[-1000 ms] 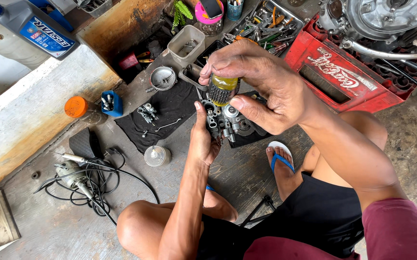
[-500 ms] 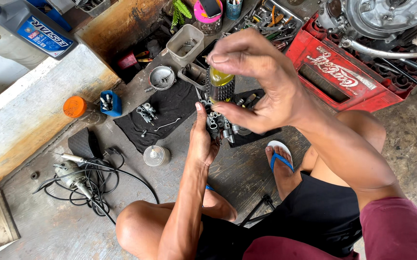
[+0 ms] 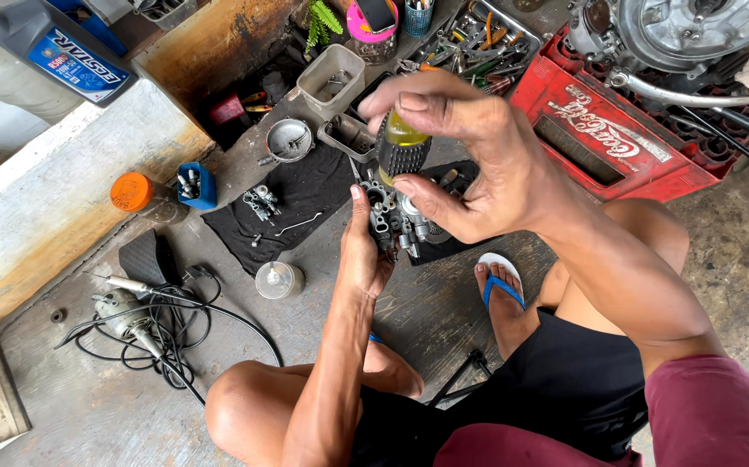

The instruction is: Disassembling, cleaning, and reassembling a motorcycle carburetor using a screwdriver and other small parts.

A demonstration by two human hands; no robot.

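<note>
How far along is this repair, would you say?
Already done: small metal parts lie removed on the black cloth. In hand: the left hand steadies a metal assembly while the right hand works a screwdriver into it. Left: probably reassembly; the engine sits apart on the red crate.

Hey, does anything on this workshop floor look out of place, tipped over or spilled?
Nothing looks spilled or broken. The right hand holds a screwdriver on the metal part in the left hand. Small bits lie loose on the black cloth, and the power tool's cord is tangled.
</note>
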